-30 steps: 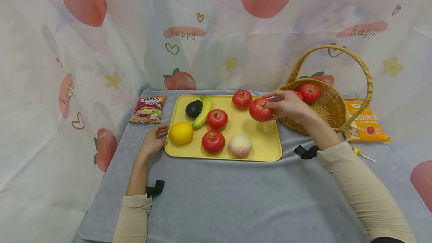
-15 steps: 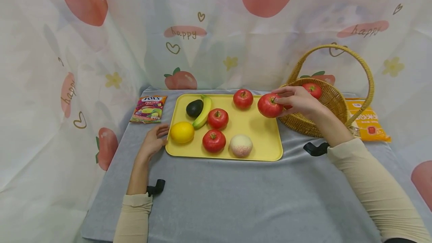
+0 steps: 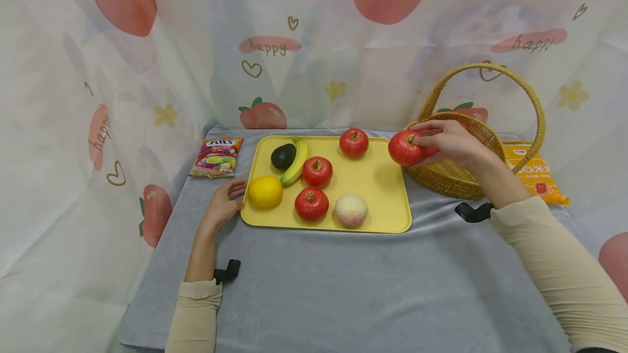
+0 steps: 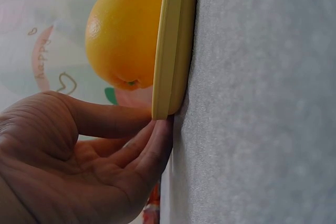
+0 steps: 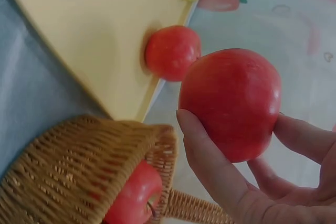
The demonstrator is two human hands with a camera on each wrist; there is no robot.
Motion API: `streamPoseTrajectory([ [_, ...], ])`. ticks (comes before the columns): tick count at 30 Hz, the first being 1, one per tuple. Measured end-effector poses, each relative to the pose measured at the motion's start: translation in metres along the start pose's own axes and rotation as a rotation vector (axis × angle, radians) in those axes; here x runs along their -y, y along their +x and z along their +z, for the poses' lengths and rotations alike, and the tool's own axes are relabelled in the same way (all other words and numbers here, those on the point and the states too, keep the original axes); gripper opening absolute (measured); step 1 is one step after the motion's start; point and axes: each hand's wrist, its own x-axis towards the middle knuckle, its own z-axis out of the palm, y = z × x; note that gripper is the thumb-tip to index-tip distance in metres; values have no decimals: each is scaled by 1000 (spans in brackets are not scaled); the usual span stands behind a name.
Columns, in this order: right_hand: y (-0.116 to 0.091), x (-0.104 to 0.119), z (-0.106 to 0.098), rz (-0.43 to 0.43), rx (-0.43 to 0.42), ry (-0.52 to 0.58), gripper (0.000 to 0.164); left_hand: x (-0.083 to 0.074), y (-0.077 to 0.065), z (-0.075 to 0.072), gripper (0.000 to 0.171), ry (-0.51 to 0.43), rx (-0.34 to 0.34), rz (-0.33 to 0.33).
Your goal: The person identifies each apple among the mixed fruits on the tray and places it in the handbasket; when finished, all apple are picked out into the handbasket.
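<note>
My right hand (image 3: 453, 143) holds a red apple (image 3: 405, 148) between thumb and fingers, raised over the right end of the yellow tray (image 3: 380, 192), beside the wicker basket (image 3: 436, 181). In the right wrist view the held apple (image 5: 231, 106) is apart from the basket, where another apple (image 5: 137, 192) lies. My left hand (image 3: 223, 204) pinches the tray's left edge, thumb at the rim and fingers at its outer underside, as the left wrist view shows. On the tray lie a lemon (image 3: 265, 192), an avocado (image 3: 283, 156), a banana (image 3: 295, 165), a pale peach (image 3: 350, 211) and three apples (image 3: 311, 204).
The basket's tall handle (image 3: 539, 119) arches above it. Behind the basket lies an orange snack packet (image 3: 539, 178). A candy bag (image 3: 216, 157) rests left of the tray. Grey cloth (image 3: 343, 287) covers the table, and a printed curtain (image 3: 314, 80) hangs behind.
My right hand has carried the apple rightward and slightly up, from above the tray's right part toward the basket, and now covers more of the basket's inside. My left hand stays at the tray.
</note>
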Motion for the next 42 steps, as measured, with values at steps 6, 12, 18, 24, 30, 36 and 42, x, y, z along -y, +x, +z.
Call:
streamPoseTrajectory([
  [6, -1, -3, -13, -12, -8, -48, 55, 0, 1, 0, 66, -5, -1, -1],
  [12, 1, -5, -24, -9, -26, -38, 54, -1, -1, 1, 66, -2, 7, 5],
  [18, 3, -3, -32, 4, -41, -55, 56, -2, -2, -1, 66, -8, 10, 2],
  [24, 3, -3, -40, 23, -49, -57, 59, -2, -2, -2, 66, -1, 6, 1],
  [30, -3, -4, -51, 34, -54, -36, 60, 0, -1, -1, 65, -2, 14, 6],
  [36, -13, -4, -64, 49, -71, -65, 63, 0, -3, 0, 66, -3, 17, 4],
  [42, -16, -4, -75, 65, -84, -95, 63, 0, -3, -1, 66, 9, 22, 11],
])
